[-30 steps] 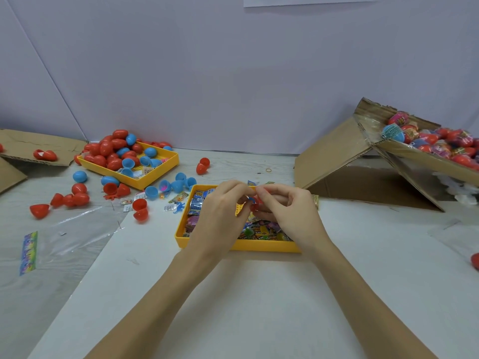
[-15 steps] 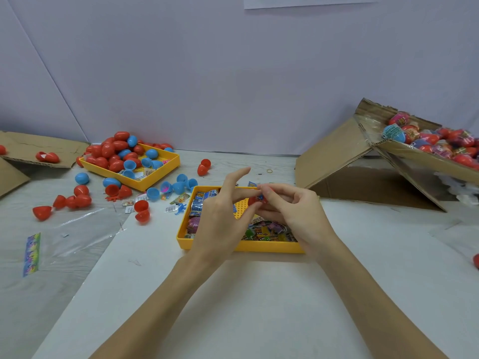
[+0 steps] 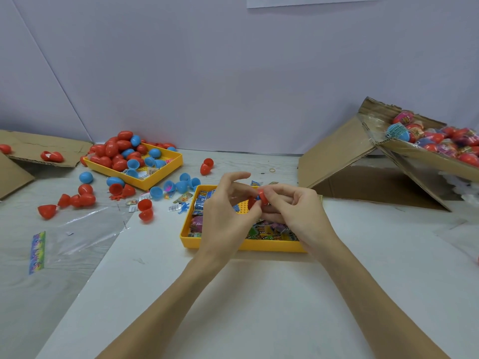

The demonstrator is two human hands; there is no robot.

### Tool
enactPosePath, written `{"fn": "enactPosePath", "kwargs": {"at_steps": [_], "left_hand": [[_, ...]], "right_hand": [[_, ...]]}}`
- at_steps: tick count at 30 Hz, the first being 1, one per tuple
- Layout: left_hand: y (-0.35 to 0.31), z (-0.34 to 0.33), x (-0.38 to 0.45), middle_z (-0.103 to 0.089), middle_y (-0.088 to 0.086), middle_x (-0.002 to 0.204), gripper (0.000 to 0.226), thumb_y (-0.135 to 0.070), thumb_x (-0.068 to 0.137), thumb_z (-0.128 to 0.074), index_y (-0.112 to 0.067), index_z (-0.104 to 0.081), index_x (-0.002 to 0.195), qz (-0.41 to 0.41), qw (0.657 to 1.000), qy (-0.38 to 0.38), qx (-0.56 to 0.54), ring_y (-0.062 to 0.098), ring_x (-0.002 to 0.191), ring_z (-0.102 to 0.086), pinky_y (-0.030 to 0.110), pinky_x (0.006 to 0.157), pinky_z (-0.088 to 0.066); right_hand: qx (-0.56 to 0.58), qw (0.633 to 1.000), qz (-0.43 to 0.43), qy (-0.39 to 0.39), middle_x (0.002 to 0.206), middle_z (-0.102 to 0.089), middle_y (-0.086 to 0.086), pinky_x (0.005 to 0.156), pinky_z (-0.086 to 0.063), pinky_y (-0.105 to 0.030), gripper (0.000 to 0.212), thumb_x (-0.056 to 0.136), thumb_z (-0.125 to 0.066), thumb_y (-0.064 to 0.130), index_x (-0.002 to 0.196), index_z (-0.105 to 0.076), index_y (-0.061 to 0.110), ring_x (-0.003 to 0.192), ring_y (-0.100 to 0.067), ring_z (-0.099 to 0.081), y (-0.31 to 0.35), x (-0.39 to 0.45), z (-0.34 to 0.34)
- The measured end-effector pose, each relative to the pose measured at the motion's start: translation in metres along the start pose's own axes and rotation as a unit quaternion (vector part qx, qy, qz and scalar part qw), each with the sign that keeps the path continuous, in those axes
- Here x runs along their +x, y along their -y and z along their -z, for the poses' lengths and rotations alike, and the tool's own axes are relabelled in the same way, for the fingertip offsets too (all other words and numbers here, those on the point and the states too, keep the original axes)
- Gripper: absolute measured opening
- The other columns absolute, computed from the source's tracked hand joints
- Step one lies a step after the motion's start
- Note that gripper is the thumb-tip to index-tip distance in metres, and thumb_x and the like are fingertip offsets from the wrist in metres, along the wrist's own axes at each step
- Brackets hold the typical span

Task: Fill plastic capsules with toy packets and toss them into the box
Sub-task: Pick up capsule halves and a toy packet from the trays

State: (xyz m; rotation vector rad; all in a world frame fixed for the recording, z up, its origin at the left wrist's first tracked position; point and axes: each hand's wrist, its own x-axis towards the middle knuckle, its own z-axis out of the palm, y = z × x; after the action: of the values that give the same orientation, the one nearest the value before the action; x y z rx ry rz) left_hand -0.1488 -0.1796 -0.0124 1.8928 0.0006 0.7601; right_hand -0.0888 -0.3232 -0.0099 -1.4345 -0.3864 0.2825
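Note:
Both hands meet above the yellow packet tray, which holds several toy packets. My right hand grips a red capsule half with a bit of blue packet showing in it. My left hand pinches the other red part at the capsule, its index finger lifted. The cardboard box with several filled capsules sits at the far right, tilted toward me.
A second yellow tray of red and blue capsule halves stands at the back left, with loose halves scattered around it. Clear plastic film lies left. Flat cardboard lies at the far left edge.
My left hand's index finger has lifted and its fingers spread, while both hands stay over the packet tray working the red capsule. The red half now shows more clearly between the fingertips.

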Motion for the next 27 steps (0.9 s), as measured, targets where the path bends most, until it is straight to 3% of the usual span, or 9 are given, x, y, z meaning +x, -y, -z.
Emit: {"fn": "enactPosePath", "kwargs": {"at_steps": [2, 5, 9, 13, 16, 19, 24, 27], "left_hand": [[0.000, 0.002, 0.002, -0.073, -0.009, 0.094, 0.055, -0.002, 0.082, -0.082, -0.019, -0.057, 0.128, 0.040, 0.997, -0.004, -0.063, 0.006, 0.098, -0.072, 0.017, 0.086, -0.056], [0.000, 0.007, 0.006, -0.074, -0.005, 0.095, 0.063, -0.002, 0.080, -0.085, -0.020, -0.054, 0.132, 0.087, 0.989, 0.009, -0.121, 0.008, 0.096, -0.073, 0.016, 0.081, -0.056], [-0.001, 0.012, 0.007, -0.078, -0.003, 0.093, 0.063, -0.007, 0.082, -0.084, -0.020, -0.053, 0.136, 0.062, 0.994, 0.034, -0.080, 0.011, 0.096, -0.075, 0.027, 0.090, -0.059], [-0.004, 0.008, 0.004, -0.077, -0.013, 0.089, 0.058, -0.010, 0.086, -0.081, -0.015, -0.053, 0.137, -0.012, 1.000, 0.012, 0.011, 0.000, 0.094, -0.072, 0.022, 0.093, -0.057], [-0.006, 0.006, 0.002, -0.076, -0.019, 0.088, 0.053, -0.012, 0.087, -0.080, -0.018, -0.056, 0.134, -0.033, 0.998, 0.010, 0.047, -0.004, 0.094, -0.070, 0.022, 0.095, -0.055], [-0.005, 0.004, 0.000, -0.076, -0.016, 0.089, 0.049, -0.011, 0.087, -0.080, -0.020, -0.059, 0.130, -0.007, 1.000, 0.007, 0.014, 0.000, 0.097, -0.071, 0.024, 0.092, -0.058], [-0.004, 0.004, 0.001, -0.067, -0.002, 0.117, 0.047, -0.015, 0.083, -0.085, -0.020, -0.063, 0.124, 0.097, 0.989, -0.009, -0.109, 0.005, 0.108, -0.070, 0.019, 0.085, -0.058], [-0.003, 0.007, 0.004, -0.076, -0.004, 0.106, 0.025, -0.023, 0.083, -0.084, -0.018, -0.075, 0.106, 0.134, 0.983, 0.013, -0.127, 0.002, 0.101, -0.071, 0.016, 0.085, -0.057]], "right_hand": [[-0.009, 1.000, 0.002, -0.003, 0.096, -0.080, -0.013, 0.090, -0.060, -0.053, 0.023, 0.097, -0.070, 0.025, 0.113, -0.075, 0.009, 0.091, -0.030, -0.078, 0.000, 0.000, 0.000], [-0.014, 1.000, 0.004, 0.000, 0.096, -0.080, -0.013, 0.090, -0.061, -0.051, 0.022, 0.098, -0.068, 0.023, 0.113, -0.075, 0.008, 0.090, -0.030, -0.078, -0.001, 0.000, -0.001], [-0.023, 1.000, 0.011, -0.002, 0.093, -0.080, -0.009, 0.064, -0.062, -0.029, 0.024, 0.100, -0.065, 0.028, 0.114, -0.074, 0.011, 0.087, -0.029, -0.079, 0.000, 0.000, -0.001], [-0.016, 0.999, 0.027, -0.010, 0.094, -0.080, -0.010, 0.077, -0.065, -0.036, 0.023, 0.103, -0.062, 0.023, 0.115, -0.072, 0.006, 0.087, -0.028, -0.079, -0.002, 0.001, -0.003], [-0.020, 0.999, 0.046, -0.009, 0.092, -0.080, -0.009, 0.074, -0.064, -0.029, 0.022, 0.103, -0.061, 0.021, 0.113, -0.073, 0.005, 0.086, -0.026, -0.079, -0.003, 0.000, -0.004], [-0.039, 0.998, 0.054, -0.009, 0.090, -0.081, -0.006, 0.068, -0.062, -0.024, 0.019, 0.101, -0.065, 0.023, 0.110, -0.075, 0.010, 0.085, -0.023, -0.079, -0.004, 0.000, -0.005], [0.009, 0.999, 0.044, -0.018, 0.094, -0.080, -0.010, 0.078, -0.064, -0.030, 0.023, 0.099, -0.067, 0.021, 0.115, -0.074, 0.006, 0.088, -0.026, -0.079, -0.001, 0.001, -0.003], [0.035, 0.998, 0.041, -0.017, 0.096, -0.080, -0.012, 0.080, -0.064, -0.033, 0.023, 0.098, -0.067, 0.022, 0.114, -0.074, 0.006, 0.089, -0.029, -0.079, 0.000, -0.001, -0.003]]}}
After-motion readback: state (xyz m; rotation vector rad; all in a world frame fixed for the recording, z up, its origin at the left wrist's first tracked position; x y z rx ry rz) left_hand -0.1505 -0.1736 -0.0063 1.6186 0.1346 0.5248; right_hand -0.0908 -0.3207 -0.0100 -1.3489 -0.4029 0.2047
